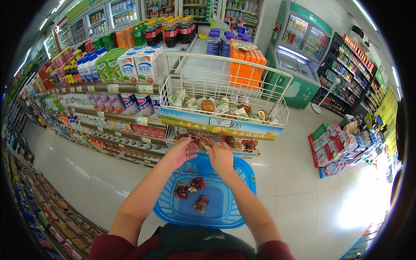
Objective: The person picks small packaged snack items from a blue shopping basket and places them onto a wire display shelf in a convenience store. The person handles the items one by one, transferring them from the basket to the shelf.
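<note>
My right hand (221,157) holds a brown vacuum-packed snack (204,142) at the front edge of the lower wire basket. Beside it, my left hand (183,152) has its fingers spread near more dark red packets (185,136); whether it touches one is unclear. Below both hands is a blue plastic shopping basket (248,182) with several small red and brown packets (201,203) on its bottom. The white wire basket (286,113) above holds several packaged eggs (208,105). More red packets (250,145) lie in the lower wire basket, right of my hands.
Shelves with milk cartons (148,65) and cans (144,104) run off to the left. Orange boxes (245,71) and purple-lidded jars (213,44) stand behind the wire basket. A fridge (292,55), a fan (336,81) and stacked packs of goods (334,146) are on the right.
</note>
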Motion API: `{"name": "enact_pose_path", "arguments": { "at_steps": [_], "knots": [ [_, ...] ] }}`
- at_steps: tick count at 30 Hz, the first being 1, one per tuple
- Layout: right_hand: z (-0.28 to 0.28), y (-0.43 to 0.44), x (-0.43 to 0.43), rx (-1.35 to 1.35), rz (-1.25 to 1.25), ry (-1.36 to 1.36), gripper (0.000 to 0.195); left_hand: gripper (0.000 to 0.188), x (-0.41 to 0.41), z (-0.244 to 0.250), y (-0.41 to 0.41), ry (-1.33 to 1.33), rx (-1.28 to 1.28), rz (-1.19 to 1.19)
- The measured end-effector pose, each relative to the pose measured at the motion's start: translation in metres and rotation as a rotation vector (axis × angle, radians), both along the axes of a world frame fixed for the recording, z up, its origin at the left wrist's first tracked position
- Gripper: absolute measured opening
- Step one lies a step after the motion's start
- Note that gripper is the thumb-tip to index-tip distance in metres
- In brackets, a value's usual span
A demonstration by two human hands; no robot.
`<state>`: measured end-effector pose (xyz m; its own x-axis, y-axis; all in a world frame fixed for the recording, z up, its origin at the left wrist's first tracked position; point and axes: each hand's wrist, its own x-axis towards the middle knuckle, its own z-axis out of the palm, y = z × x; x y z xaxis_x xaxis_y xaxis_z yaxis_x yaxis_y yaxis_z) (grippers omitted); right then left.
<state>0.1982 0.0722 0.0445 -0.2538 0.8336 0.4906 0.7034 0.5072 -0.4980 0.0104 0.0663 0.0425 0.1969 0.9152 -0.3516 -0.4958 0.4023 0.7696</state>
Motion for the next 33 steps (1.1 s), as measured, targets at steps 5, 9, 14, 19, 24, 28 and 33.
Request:
{"name": "enact_pose_path", "arguments": {
  "at_steps": [5, 9, 14, 19, 24, 28, 33],
  "knots": [
    [-0.019, -0.019, -0.003, -0.949, 0.17, 0.936, 0.026, 0.038, -0.006, -0.02, -0.031, -0.078, 0.049, -0.088],
    [-0.019, -0.037, -0.01, -1.101, 0.221, 1.245, 0.026, 0.04, -0.005, -0.022, -0.046, -0.204, 0.049, -0.149],
    [-0.015, -0.049, -0.012, -1.106, 0.235, 1.334, 0.024, 0.021, -0.005, -0.027, -0.059, -0.101, 0.094, -0.012],
    [-0.019, -0.055, -0.013, -1.099, 0.185, 1.455, 0.024, 0.005, -0.002, -0.025, -0.068, -0.003, 0.116, 0.148],
    [-0.021, -0.06, -0.016, -1.102, 0.143, 1.501, 0.021, 0.003, 0.002, -0.018, -0.073, 0.032, 0.118, 0.172],
    [-0.002, -0.077, -0.015, -0.557, 0.135, 0.805, 0.018, 0.01, -0.004, -0.013, -0.077, 0.099, 0.074, 0.162],
    [0.002, -0.084, -0.009, 0.469, 0.307, -0.022, 0.043, 0.021, -0.007, 0.019, -0.088, -0.206, -0.044, 0.097]
  ]
}}
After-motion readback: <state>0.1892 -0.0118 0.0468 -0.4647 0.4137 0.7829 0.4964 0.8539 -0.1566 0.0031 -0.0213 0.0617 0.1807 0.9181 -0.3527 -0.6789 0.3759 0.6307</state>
